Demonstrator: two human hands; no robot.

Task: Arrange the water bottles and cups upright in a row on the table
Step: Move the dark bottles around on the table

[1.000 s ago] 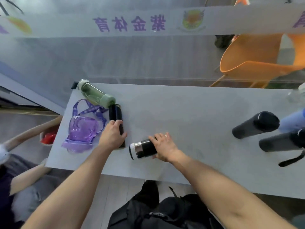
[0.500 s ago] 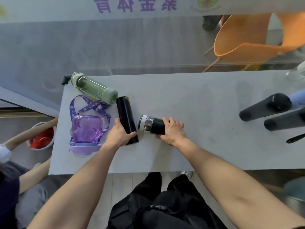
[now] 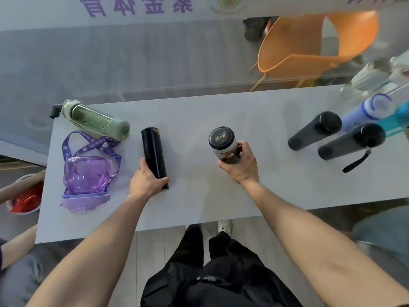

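On the grey table [image 3: 199, 204], my right hand [image 3: 240, 166] grips a short black and silver flask [image 3: 222, 142], held upright near the middle with its lid facing me. My left hand [image 3: 147, 181] holds the near end of a slim black bottle [image 3: 153, 155] that lies flat. A green bottle [image 3: 95, 120] lies on its side at the far left corner. A purple bottle with a strap [image 3: 85, 178] lies on its side at the left. Two black flasks [image 3: 315, 130] [image 3: 352, 141] stand upright at the right, with a blue and white bottle [image 3: 367, 110] and a teal bottle [image 3: 398, 120] behind them.
An orange chair [image 3: 309, 47] stands beyond the table's far edge. Another person's arm [image 3: 20, 189] and a bowl with something red [image 3: 26, 200] are off the left edge. A clear bottle [image 3: 365, 80] stands at the far right corner.
My right hand has turned the short flask from lying flat to upright and carried it to the right. My left hand stays on the slim black bottle.
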